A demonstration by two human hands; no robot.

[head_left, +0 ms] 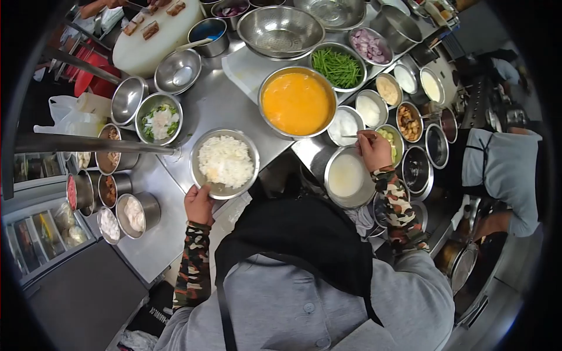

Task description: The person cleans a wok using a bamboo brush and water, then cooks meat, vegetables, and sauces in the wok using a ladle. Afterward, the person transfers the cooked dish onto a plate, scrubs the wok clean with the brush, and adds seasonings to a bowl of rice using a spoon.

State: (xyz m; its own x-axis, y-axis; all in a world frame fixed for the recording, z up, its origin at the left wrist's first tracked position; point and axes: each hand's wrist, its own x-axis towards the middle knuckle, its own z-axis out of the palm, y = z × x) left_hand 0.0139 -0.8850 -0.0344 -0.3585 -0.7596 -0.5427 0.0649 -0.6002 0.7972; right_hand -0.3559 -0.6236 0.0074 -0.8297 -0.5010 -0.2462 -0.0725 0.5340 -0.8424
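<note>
My left hand (199, 205) grips the near rim of a steel bowl (256, 166) of white rice (225, 161), with a small pale-tan patch on the rice. Over on the right, my right hand (374, 150) pinches the handle of a spoon (349, 136), whose tip reaches into a small bowl of white powder (344, 124). Just below that hand is a larger steel container with a cloudy whitish liquid (345, 176). Sliced pale-green pieces (387, 139) fill a bowl right beside my fingers. A big bowl of orange beaten liquid (297, 101) stands between my hands, further back.
Bowls of cut green beans (336, 66), chopped shallots (370, 45) and chopped greens (160, 123) surround the work area. A metal bar (96, 143) crosses at left. Another person's hand (99, 7) is near a white cutting board (155, 50). A co-worker (497, 169) stands at right.
</note>
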